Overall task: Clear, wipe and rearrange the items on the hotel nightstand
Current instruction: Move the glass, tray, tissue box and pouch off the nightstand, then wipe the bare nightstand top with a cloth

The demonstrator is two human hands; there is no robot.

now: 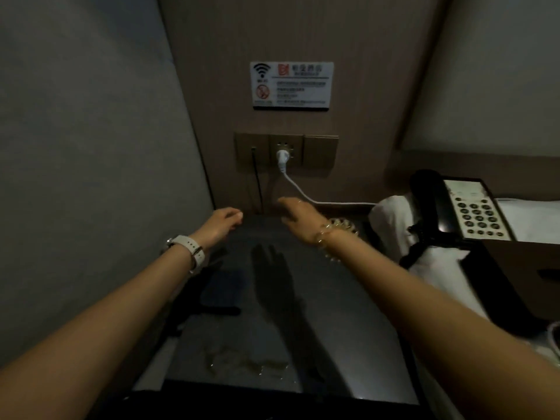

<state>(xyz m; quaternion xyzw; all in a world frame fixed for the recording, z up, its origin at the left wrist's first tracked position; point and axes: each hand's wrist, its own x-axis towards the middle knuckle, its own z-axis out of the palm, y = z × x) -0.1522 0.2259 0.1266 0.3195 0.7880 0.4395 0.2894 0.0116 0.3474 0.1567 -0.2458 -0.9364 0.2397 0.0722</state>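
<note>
The dark glossy nightstand top [333, 344] lies below me with a wet smear [242, 363] near its front edge. My left hand [222, 221], with a white watch on the wrist, reaches over the far left of the top with loosely curled fingers that hold nothing. My right hand [298, 213], with a bead bracelet on the wrist, stretches toward the back wall with relaxed fingers and also holds nothing. A black telephone [454, 207] with a keypad rests on white bedding [394, 219] at the right, off the nightstand.
On the back wall, a socket panel [286, 153] holds a white plug [282, 157] whose cable runs right. A thin black cord [257, 183] hangs from the panel. A wifi notice [291, 85] hangs above. A brown box [521, 280] stands at the right. A padded headboard [91, 147] flanks the left.
</note>
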